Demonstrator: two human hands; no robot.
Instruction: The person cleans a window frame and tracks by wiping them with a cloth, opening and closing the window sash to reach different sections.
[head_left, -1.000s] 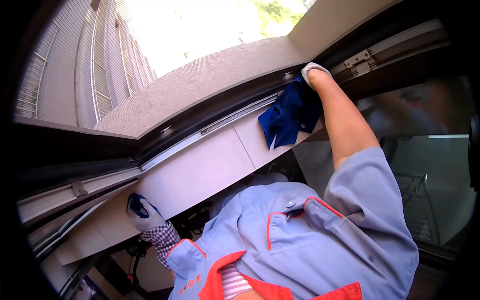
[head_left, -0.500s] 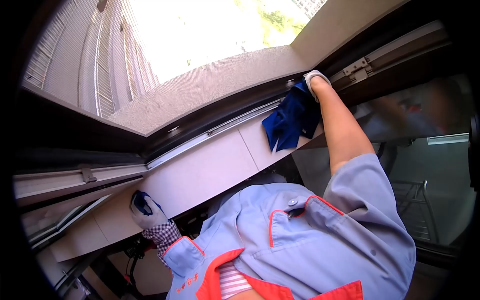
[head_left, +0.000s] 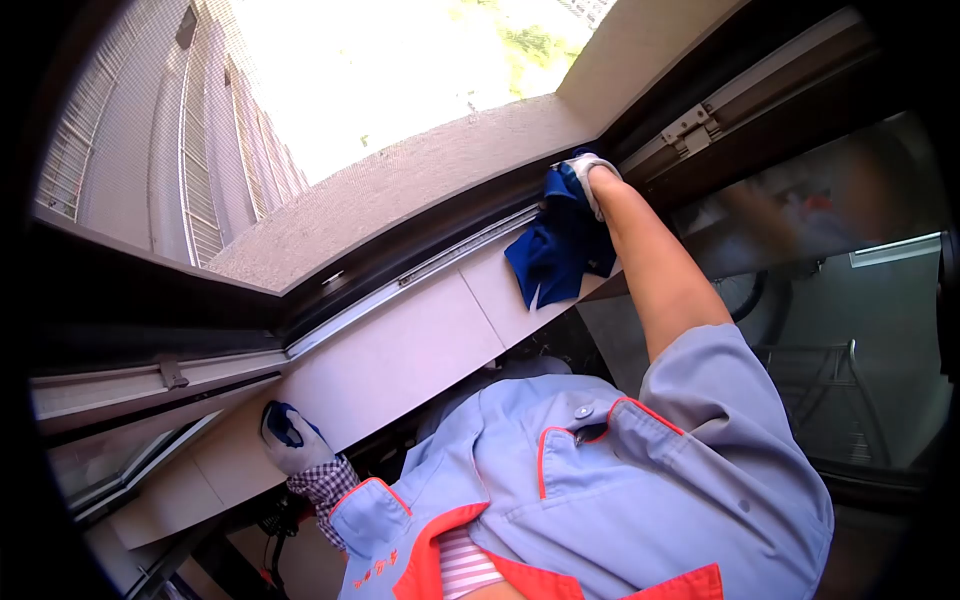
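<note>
My right hand, in a white-and-blue work glove, presses a dark blue cloth into the corner of the window frame. Most of the cloth hangs down over the pale sill; its fingers are partly hidden by the glove's angle and the cloth. Over on the left, my left hand wears the same kind of glove and rests on the sill near its inner edge. Its blue-coated thumb and fingers look apart, with no object visible in them.
A metal window track runs along the sill. An opened window sash stands at left, and a dark-framed pane with a hinge at right. Beyond the screen lie an outer ledge and greenery. A metal rack shows lower right.
My right hand and the blue cloth have shifted slightly left and down in the view, along with the window frame. My left hand stays on the sill.
</note>
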